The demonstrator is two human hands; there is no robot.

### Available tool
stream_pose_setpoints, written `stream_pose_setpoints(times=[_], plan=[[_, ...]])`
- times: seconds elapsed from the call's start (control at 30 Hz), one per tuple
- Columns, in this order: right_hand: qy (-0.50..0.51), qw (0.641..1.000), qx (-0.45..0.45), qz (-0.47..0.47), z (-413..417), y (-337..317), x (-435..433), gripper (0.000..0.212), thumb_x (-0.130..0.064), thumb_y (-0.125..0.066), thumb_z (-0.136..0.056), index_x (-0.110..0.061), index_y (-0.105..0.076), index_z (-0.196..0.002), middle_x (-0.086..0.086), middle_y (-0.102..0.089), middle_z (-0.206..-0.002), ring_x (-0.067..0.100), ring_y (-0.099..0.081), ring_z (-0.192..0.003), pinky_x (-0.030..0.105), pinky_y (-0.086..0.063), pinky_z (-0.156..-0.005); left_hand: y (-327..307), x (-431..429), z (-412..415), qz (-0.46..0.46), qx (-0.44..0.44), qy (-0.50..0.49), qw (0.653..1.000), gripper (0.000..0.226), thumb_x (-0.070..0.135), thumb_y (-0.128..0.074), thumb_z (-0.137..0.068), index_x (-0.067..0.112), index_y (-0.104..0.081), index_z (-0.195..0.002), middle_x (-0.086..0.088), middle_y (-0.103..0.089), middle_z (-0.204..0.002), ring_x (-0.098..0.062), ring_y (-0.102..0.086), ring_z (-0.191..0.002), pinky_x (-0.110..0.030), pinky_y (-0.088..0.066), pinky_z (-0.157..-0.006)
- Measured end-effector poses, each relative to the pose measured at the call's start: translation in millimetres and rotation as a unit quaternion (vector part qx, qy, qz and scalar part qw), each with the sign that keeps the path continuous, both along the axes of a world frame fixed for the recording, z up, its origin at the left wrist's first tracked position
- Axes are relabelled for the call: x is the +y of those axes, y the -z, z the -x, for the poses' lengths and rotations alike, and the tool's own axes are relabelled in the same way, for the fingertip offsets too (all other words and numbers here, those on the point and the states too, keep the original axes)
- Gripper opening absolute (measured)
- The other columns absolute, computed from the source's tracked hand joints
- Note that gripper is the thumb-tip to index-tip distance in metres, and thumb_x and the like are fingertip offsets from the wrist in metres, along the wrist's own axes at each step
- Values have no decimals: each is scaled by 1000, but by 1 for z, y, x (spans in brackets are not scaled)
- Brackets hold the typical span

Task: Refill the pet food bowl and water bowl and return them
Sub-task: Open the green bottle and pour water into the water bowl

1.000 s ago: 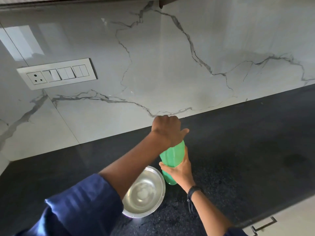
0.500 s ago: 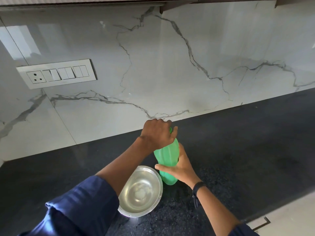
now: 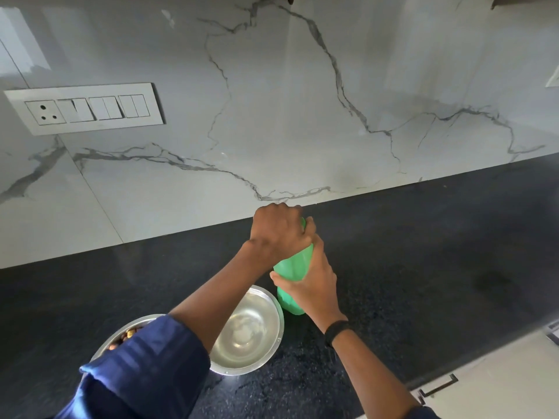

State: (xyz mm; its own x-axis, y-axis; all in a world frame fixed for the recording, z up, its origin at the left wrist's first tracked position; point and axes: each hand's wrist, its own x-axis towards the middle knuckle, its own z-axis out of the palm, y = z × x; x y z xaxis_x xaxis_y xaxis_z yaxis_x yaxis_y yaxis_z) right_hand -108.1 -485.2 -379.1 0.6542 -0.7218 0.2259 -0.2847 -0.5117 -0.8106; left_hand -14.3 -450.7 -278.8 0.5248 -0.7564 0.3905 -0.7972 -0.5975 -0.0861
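A green plastic bottle (image 3: 292,267) stands upright on the black counter. My right hand (image 3: 314,285) grips its body from the right side. My left hand (image 3: 279,231) is curled over its top, hiding the cap. Just left of the bottle sits a steel bowl (image 3: 248,331) that holds clear water. A second steel bowl (image 3: 127,335) with brown pet food in it lies further left, mostly hidden under my blue sleeve.
The black stone counter (image 3: 423,267) runs to a marble backsplash (image 3: 272,101). A switch and socket panel (image 3: 84,108) is on the wall at left. Cabinet fronts with a dark handle (image 3: 438,387) lie below the counter's front edge at lower right.
The view has tilted down and to the left, bringing the food bowl into sight. Both hands stay on the bottle; my left hand has shifted slightly on its top.
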Motion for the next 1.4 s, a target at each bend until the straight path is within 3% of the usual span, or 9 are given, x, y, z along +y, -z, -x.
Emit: stream_pose_setpoints(times=[0.2,0.33,0.47,0.57,0.73,0.9,1.07,1.27,1.4], plan=[[-10,1000,18,7,4,-3,8,109,-55,-82,-61,-41,-16,-147,-10,-55,-136,19,-61,-116,39,-50,-89,6,32,-7,70,101,12,992,57,69,-38,-86,16,-54,-98,-5,-67,-81,-29,-62,-78,-31,-40,-63],[-26,998,63,-4,0,-9,6,102,-52,-83,-64,-40,-20,-144,-4,-60,-129,24,-60,-116,36,-45,-86,21,58,-9,155,292,-13,944,72,89,-39,-68,23,-51,-94,5,-64,-77,-23,-61,-77,-35,-49,-68],[-22,998,54,-32,-16,-20,-1,92,-46,-88,-61,-39,-30,-133,-5,-60,-123,25,-59,-116,37,-47,-94,47,94,-19,262,355,-45,896,57,77,-45,-79,26,-56,-103,7,-66,-81,-16,-64,-79,-33,-50,-74],[-13,998,26,-61,-41,-31,-14,88,-43,-89,-60,-34,-35,-130,-7,-57,-114,23,-58,-111,35,-47,-93,66,130,-34,295,361,-97,879,52,67,-47,-86,24,-53,-115,4,-68,-87,-20,-65,-87,-37,-51,-82],[-24,996,-43,-70,-118,-38,-40,91,-39,-93,-52,-27,-41,-126,2,-56,-122,22,-57,-110,34,-50,-90,85,181,-52,295,351,-148,876,49,51,-52,-91,15,-48,-124,16,-60,-76,-17,-64,-85,-34,-48,-80],[-8,996,-56,-65,-190,-35,-64,96,-33,-95,-49,-24,-44,-130,6,-61,-122,29,-59,-111,42,-52,-93,104,220,-67,283,353,-181,873,49,47,-53,-91,14,-46,-127,0,-69,-104,-16,-61,-91,-35,-46,-83],[1,998,-11,-67,-222,-17,-75,96,-28,-93,-57,-20,-39,-135,10,-58,-127,34,-56,-117,45,-49,-96,123,247,-80,264,366,-205,869,48,48,-53,-90,17,-47,-125,-1,-67,-113,-27,-60,-106,-42,-45,-90],[11,997,42,-57,-233,-13,-77,94,-29,-90,-64,-13,-32,-136,14,-49,-134,36,-52,-121,46,-47,-99,132,256,-86,237,398,-217,859,53,51,-52,-87,17,-48,-127,-4,-64,-121,-27,-56,-118,-45,-46,-98],[15,992,81,-99,-236,-27,-88,112,-39,-91,-62,-9,-20,-143,16,-47,-141,37,-51,-128,48,-46,-103,134,258,-85,227,408,-213,858,52,50,-55,-88,19,-48,-129,-5,-62,-124,-27,-56,-119,-46,-46,-100]])
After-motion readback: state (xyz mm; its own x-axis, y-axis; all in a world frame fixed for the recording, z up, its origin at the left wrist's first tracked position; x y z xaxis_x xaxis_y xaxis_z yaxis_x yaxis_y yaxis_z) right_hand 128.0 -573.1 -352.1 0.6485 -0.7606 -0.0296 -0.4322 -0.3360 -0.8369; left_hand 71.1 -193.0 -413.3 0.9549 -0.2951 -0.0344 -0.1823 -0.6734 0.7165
